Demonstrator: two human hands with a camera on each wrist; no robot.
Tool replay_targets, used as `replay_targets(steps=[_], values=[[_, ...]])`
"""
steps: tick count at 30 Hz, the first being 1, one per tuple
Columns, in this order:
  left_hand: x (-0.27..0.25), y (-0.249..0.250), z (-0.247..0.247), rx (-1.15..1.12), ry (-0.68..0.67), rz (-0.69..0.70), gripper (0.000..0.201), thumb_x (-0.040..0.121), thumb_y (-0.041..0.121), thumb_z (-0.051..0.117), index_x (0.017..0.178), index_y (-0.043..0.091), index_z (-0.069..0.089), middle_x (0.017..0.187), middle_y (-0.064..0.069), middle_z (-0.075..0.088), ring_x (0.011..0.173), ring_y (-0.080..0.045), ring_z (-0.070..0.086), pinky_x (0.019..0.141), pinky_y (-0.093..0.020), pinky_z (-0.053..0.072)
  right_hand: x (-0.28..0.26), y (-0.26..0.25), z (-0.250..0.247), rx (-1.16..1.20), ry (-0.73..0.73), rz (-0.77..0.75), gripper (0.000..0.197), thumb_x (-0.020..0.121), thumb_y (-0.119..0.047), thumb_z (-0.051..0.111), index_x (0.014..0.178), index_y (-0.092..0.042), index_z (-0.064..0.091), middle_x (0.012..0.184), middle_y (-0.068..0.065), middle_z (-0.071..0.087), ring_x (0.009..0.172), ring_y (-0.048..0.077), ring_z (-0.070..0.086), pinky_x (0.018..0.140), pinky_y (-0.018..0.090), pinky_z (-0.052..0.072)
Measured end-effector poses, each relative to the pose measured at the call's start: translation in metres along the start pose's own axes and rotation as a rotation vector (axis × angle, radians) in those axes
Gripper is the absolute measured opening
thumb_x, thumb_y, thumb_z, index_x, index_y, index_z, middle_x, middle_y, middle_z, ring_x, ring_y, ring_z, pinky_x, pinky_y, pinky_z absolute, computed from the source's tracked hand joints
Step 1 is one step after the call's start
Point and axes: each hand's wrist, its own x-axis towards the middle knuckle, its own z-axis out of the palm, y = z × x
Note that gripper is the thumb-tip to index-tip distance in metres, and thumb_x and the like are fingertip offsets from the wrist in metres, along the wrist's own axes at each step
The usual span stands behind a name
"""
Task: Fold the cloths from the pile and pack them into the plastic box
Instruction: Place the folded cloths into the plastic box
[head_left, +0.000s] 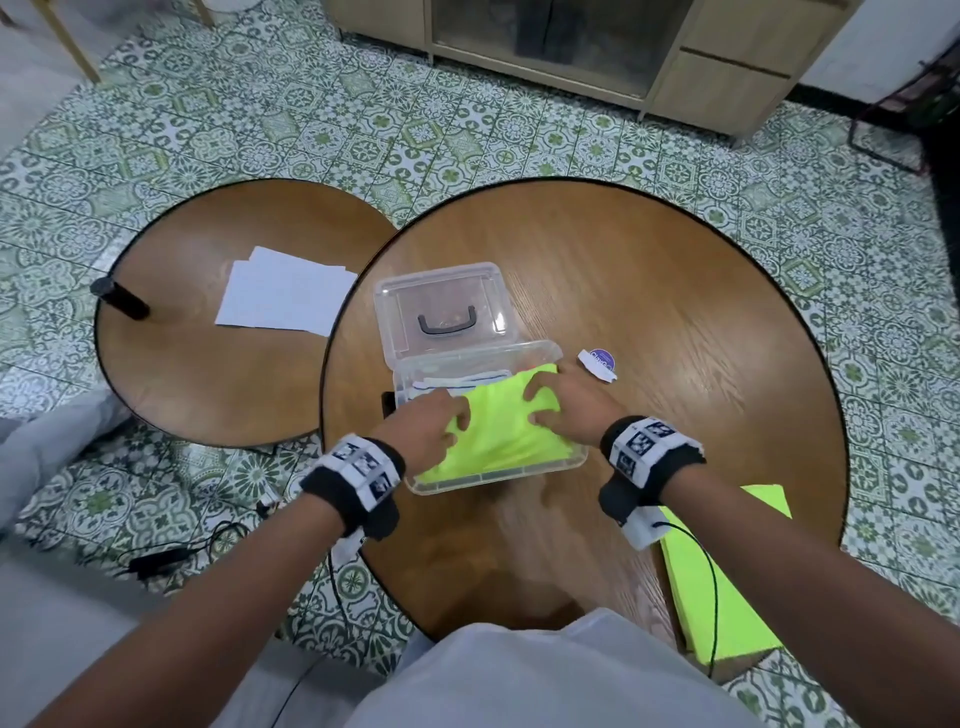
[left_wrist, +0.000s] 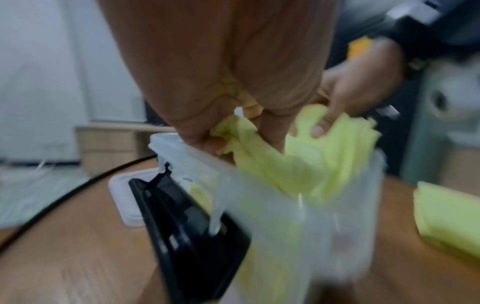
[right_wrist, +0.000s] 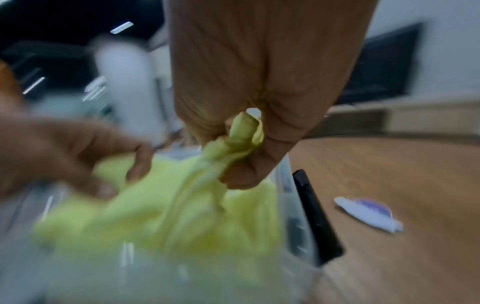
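Round wooden table (head_left: 649, 291): left hand (head_left: 421, 434) and right hand (head_left: 563, 402) clutch bunched neon-yellow cloth (head_left: 498, 441) inside clear plastic box (head_left: 431, 488); folds may unravel beneath them.

Both hands bunch a yellow cloth at the mouth of the clear box.

The left hand (left_wrist: 228, 82) grips a fold of the yellow cloth (left_wrist: 285, 164) in curled fingers, while to its right the right hand (left_wrist: 358, 86) pinches the same cloth. Below them stands the blurred clear plastic box (left_wrist: 324, 226), a black latch (left_wrist: 187, 236) on its left side. More yellow cloth (left_wrist: 449, 220) lies on the wooden table (left_wrist: 78, 257), below the right hand.
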Motion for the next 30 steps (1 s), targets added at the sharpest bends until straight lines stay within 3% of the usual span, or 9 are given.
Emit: replay_targets(steps=[4,8,10,12,15,17,19,25,30], values=[[0.007,-0.023,-0.032,-0.4,-0.054,-0.001,0.027,0.083,0.014,0.07,0.084,0.037,0.055,0.107,0.005,0.06,0.101,-0.018,0.055,0.087,-0.032,0.043,0.0,0.009,-0.017,0.14,-0.005,-0.013,0.035,0.08,-0.033,0.077,0.112,-0.03,0.062,0.128,0.005,0.044,0.114,0.022,0.049,0.093,0.028,0.038],[0.01,-0.012,-0.031,0.134,-0.315,0.005,0.028,0.084,0.024,0.064,0.106,0.038,0.053,0.12,0.001,0.055,0.104,-0.023,0.053,0.088,-0.042,0.048,-0.002,0.0,-0.001,-0.127,-0.121,-0.034,0.04,0.08,-0.038,0.076,0.115,-0.027,0.06,0.137,0.007,0.036,0.113,0.026,0.051,0.09,0.031,0.043],[0.01,0.002,-0.02,0.507,-0.27,0.056,0.036,0.086,0.026,0.062,0.119,0.035,0.05,0.138,-0.007,0.043,0.124,-0.03,0.042,0.1,-0.045,0.041,-0.002,-0.007,0.006,-0.346,-0.157,-0.082,0.036,0.083,-0.038,0.072,0.114,-0.021,0.063,0.142,0.009,0.032,0.11,0.03,0.055,0.085,0.035,0.049],[0.009,0.018,-0.011,0.724,-0.194,0.1,0.04,0.087,0.028,0.061,0.126,0.03,0.051,0.154,-0.015,0.02,0.139,-0.04,0.02,0.111,-0.051,0.026,-0.001,-0.014,0.006,-0.538,-0.106,-0.196,0.031,0.076,-0.039,0.076,0.095,-0.015,0.073,0.144,0.01,0.035,0.124,0.034,0.046,0.094,0.042,0.047],[0.011,0.029,-0.001,0.785,-0.185,0.181,0.041,0.089,0.025,0.059,0.129,0.027,0.051,0.147,-0.015,0.026,0.131,-0.039,0.028,0.103,-0.047,0.031,0.002,-0.022,-0.002,-0.647,-0.088,-0.364,0.02,0.067,-0.03,0.08,0.075,-0.013,0.072,0.121,0.008,0.051,0.112,0.031,0.047,0.082,0.038,0.043],[0.015,0.029,0.001,0.753,-0.226,0.199,0.042,0.089,0.025,0.06,0.129,0.029,0.048,0.139,-0.014,0.032,0.12,-0.037,0.038,0.094,-0.044,0.037,0.005,-0.022,0.003,-0.604,-0.205,-0.37,0.007,0.082,-0.018,0.067,0.085,-0.016,0.06,0.1,0.006,0.052,0.094,0.027,0.052,0.068,0.034,0.04],[0.019,0.028,0.003,0.736,-0.269,0.186,0.045,0.087,0.027,0.063,0.129,0.028,0.046,0.137,-0.015,0.033,0.115,-0.036,0.041,0.089,-0.043,0.04,0.005,-0.019,0.013,-0.567,-0.308,-0.342,0.008,0.088,-0.013,0.056,0.092,-0.018,0.052,0.093,0.007,0.053,0.086,0.029,0.054,0.068,0.036,0.047],[0.038,0.034,0.022,0.791,-0.337,0.112,0.044,0.094,0.021,0.052,0.136,0.025,0.042,0.142,-0.016,0.029,0.123,-0.036,0.037,0.089,-0.041,0.041,0.025,-0.021,0.032,-0.587,-0.452,-0.281,0.025,0.094,-0.012,0.054,0.119,-0.008,0.054,0.12,0.013,0.057,0.113,0.031,0.056,0.078,0.037,0.044],[0.049,0.028,0.02,0.806,-0.463,0.097,0.074,0.076,0.034,0.076,0.139,0.028,0.037,0.141,-0.015,0.028,0.123,-0.035,0.037,0.088,-0.043,0.042,0.031,-0.038,0.028,-0.615,-0.443,-0.263,0.041,0.103,-0.008,0.032,0.142,0.0,0.039,0.148,0.02,0.04,0.136,0.034,0.039,0.107,0.041,0.032]])
